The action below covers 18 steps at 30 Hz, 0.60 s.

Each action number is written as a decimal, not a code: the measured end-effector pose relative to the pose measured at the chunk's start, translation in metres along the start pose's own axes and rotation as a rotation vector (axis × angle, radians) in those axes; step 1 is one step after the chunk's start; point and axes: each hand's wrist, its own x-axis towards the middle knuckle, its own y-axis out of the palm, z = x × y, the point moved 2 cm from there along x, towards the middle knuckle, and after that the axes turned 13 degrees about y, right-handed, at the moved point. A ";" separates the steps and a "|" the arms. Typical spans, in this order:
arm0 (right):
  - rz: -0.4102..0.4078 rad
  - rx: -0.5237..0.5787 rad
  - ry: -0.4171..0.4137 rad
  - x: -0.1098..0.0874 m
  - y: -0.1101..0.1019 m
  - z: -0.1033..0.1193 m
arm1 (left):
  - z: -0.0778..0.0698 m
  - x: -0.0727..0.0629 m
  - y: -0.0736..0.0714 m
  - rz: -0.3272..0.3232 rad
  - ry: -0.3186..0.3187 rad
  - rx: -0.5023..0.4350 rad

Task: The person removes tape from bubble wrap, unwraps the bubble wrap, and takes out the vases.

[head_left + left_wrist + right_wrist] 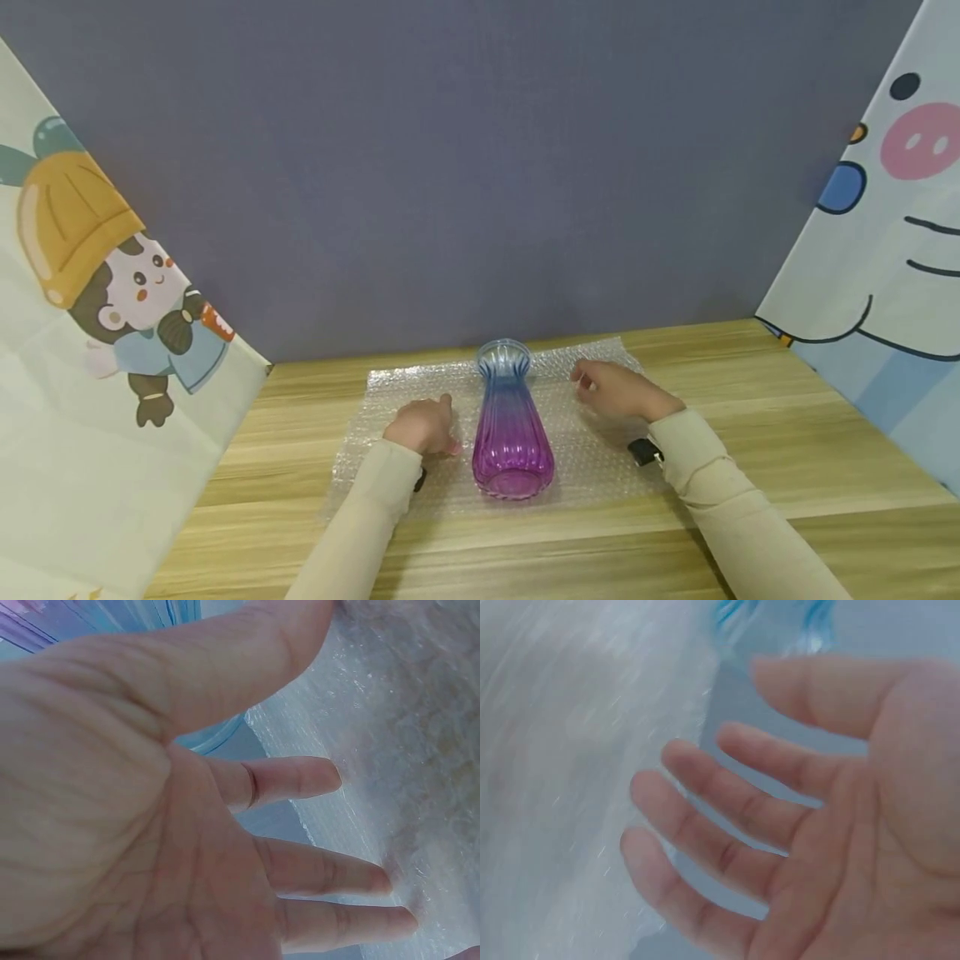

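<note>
A ribbed glass vase (pixel 513 425), blue at its flared mouth and purple at its base, lies on its side on a sheet of bubble wrap (pixel 592 467). Its mouth points toward the back wall. My left hand (pixel 424 425) is to the left of the vase, over the wrap; the left wrist view shows its palm and extended fingers (pixel 292 780) with nothing held. On the other side, my right hand (pixel 618 390) hovers near the wrap's right part. Its fingers (pixel 705 847) are loosely bent and spread, the palm bare.
The wrap lies on a wood-grain table (pixel 750 400). Behind it stands a grey-blue wall (pixel 510 167). Cartoon-printed sheets flank the table, a child in an orange hat (pixel 82 225) at left and a pink-snouted figure (pixel 922 142) at right.
</note>
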 end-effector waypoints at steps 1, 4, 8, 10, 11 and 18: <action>-0.010 0.026 0.013 0.000 -0.001 0.003 | 0.000 0.000 0.000 0.000 0.001 0.000; -0.004 0.094 0.052 -0.001 -0.003 0.014 | 0.000 0.001 0.000 0.000 -0.001 0.004; 0.032 0.175 0.082 -0.005 -0.003 0.028 | 0.000 0.000 0.001 0.000 -0.006 -0.002; 0.054 0.217 0.093 -0.006 -0.001 0.034 | 0.001 0.000 0.001 0.002 -0.007 -0.004; 0.064 0.239 0.094 -0.007 0.000 0.037 | 0.001 0.000 0.002 0.002 -0.007 0.000; 0.080 0.357 0.170 -0.008 0.015 0.049 | 0.000 0.000 0.001 0.006 0.014 0.045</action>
